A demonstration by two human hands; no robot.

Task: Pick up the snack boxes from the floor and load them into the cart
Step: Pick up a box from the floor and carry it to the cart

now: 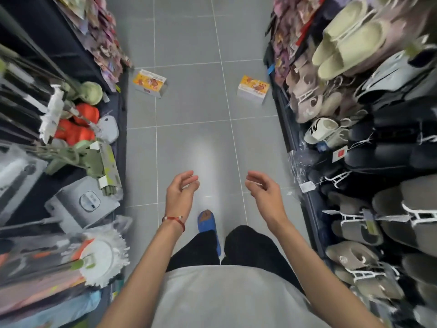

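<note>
Two snack boxes, left box (149, 83) and right box (253, 89), on the floor (194, 138), left hand (181, 192) and right hand (264, 192) empty, fingers loosely curled

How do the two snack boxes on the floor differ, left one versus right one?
The left box lies beside the left shelf; the right box beside the right shelf. The left box shows mostly its orange printed face; the right box shows an orange top and a pale front panel. Both are orange and white and rest on the grey tiles.
</note>
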